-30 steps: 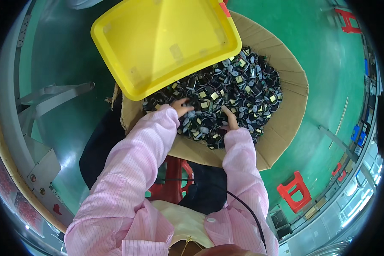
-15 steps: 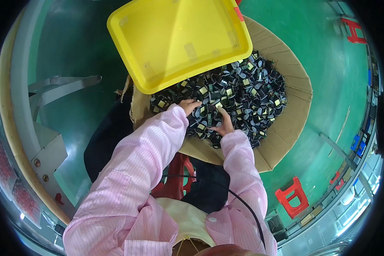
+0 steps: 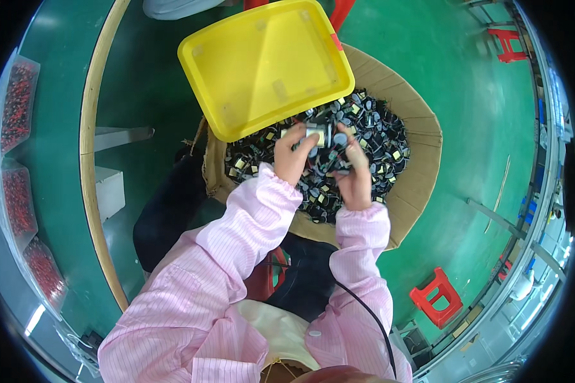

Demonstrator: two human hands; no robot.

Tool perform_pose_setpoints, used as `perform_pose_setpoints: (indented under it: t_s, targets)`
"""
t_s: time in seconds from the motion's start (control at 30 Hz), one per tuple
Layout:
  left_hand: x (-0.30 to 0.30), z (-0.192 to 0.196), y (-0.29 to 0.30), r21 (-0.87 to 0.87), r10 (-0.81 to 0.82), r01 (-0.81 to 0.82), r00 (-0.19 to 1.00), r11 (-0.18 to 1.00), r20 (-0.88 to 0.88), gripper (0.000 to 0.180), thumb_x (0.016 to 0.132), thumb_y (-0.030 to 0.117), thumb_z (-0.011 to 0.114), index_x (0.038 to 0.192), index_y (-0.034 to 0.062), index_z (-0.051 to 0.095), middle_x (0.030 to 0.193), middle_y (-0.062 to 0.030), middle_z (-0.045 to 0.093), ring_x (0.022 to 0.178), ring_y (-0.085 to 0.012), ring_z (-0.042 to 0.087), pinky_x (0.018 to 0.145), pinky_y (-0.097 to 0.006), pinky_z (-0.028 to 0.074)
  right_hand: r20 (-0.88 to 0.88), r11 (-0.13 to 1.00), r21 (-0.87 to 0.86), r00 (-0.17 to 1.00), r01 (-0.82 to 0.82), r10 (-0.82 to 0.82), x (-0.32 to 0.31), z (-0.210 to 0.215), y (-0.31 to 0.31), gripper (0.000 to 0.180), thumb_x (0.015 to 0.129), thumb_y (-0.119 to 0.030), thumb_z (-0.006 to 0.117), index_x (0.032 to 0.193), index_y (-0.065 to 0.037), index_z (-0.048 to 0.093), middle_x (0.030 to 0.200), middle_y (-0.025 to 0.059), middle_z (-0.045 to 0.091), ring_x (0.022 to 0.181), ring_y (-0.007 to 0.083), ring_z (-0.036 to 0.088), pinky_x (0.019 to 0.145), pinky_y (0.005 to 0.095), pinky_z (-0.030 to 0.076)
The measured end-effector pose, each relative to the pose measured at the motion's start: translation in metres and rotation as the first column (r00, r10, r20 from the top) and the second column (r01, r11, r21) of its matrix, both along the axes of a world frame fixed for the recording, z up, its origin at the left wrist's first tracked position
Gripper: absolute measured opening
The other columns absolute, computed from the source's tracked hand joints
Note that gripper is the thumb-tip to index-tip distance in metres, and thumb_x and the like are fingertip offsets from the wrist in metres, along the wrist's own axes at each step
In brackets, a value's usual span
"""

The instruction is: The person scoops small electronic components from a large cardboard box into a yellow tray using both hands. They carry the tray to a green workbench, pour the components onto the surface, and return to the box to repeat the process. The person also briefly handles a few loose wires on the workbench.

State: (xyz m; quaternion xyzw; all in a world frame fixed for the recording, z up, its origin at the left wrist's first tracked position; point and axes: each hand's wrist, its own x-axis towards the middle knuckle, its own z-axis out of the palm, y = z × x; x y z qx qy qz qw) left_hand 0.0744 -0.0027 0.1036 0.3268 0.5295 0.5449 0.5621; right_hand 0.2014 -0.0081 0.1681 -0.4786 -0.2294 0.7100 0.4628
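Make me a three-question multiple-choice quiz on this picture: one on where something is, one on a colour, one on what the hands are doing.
1. Where is the yellow tray?
A. resting over the far edge of the cardboard box
B. on the red stool
C. on the person's lap

2. What colour are the sleeves?
A. white
B. pink striped
C. blue

3. What are the left hand and right hand doing?
A. hanging idle
B. lifting the tray
C. holding small parts above the heap

Answers: 1 A, the tray overlaps the box rim. 2 B, pink stripes show. 3 C, fingers close on parts.
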Motion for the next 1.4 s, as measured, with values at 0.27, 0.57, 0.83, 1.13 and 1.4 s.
perform_pose_setpoints:
  t_s: [0.27, 0.57, 0.83, 1.13, 1.4]
  targets:
    - [-0.066, 0.037, 0.091, -0.170, 0.233, -0.188, 0.923, 0.967, 0.305, 0.031, 0.079, 0.020, 0.059, 0.103, 0.0009, 0.060, 0.084, -0.0039, 0.059, 0.073, -0.0122, 0.056, 0.068, -0.024, 0.043, -0.086, 0.994, 0.101, 0.996, 0.044, -0.035, -0.069, 0.006, 0.105, 0.042, 0.087, -0.029, 0.050, 0.123, -0.008, 0.046, 0.111, 0.0042, 0.054, 0.097, 0.0139, 0.053, 0.079, 0.0325, 0.044]
    - [-0.106, 0.020, 0.102, -0.084, 0.264, -0.255, 0.956, 0.963, 0.126, 0.069, 0.079, 0.013, 0.057, 0.137, 0.0205, 0.022, 0.121, -0.0100, 0.045, 0.101, -0.0217, 0.052, 0.075, -0.040, 0.047, 0.031, 0.978, 0.191, 0.995, 0.088, -0.096, -0.029, -0.033, 0.095, 0.047, 0.082, -0.014, 0.057, 0.125, 0.000, 0.042, 0.118, 0.0077, 0.044, 0.092, 0.0119, 0.049, 0.080, 0.0243, 0.038]
    - [-0.143, -0.005, 0.114, 0.229, 0.193, -0.061, 0.766, 0.971, -0.613, 0.090, 0.067, 0.005, 0.067, 0.139, 0.0136, 0.013, 0.138, -0.0199, 0.019, 0.120, -0.0315, 0.034, 0.084, -0.036, 0.044, 0.168, 0.947, -0.190, 0.959, 0.260, -0.230, 0.011, -0.110, 0.092, 0.075, 0.079, -0.026, 0.063, 0.135, -0.010, 0.017, 0.132, 0.0144, 0.029, 0.112, 0.0401, 0.038, 0.086, 0.0470, 0.040]
    - [-0.156, -0.016, 0.109, 0.151, 0.146, -0.043, 0.610, 0.988, -0.779, 0.076, 0.069, 0.003, 0.063, 0.134, 0.0067, 0.024, 0.134, -0.0179, 0.035, 0.070, -0.0234, 0.060, 0.072, -0.032, 0.048, 0.499, 0.918, -0.325, 0.866, 0.229, -0.039, -0.001, -0.161, 0.106, 0.067, 0.081, -0.027, 0.058, 0.136, -0.019, 0.020, 0.122, 0.0107, 0.043, 0.081, 0.0234, 0.049, 0.073, 0.0365, 0.042]
    - [-0.166, -0.025, 0.106, 0.089, 0.069, -0.012, 0.732, 0.996, -0.678, 0.068, 0.074, 0.001, 0.058, 0.134, 0.0061, 0.025, 0.129, -0.0144, 0.038, 0.075, -0.0195, 0.060, 0.060, -0.028, 0.052, -0.198, 0.950, -0.152, 0.934, 0.271, -0.298, -0.011, -0.174, 0.096, 0.026, 0.090, -0.014, 0.045, 0.114, -0.009, 0.038, 0.104, 0.0118, 0.052, 0.092, 0.0285, 0.055, 0.081, 0.0433, 0.046]
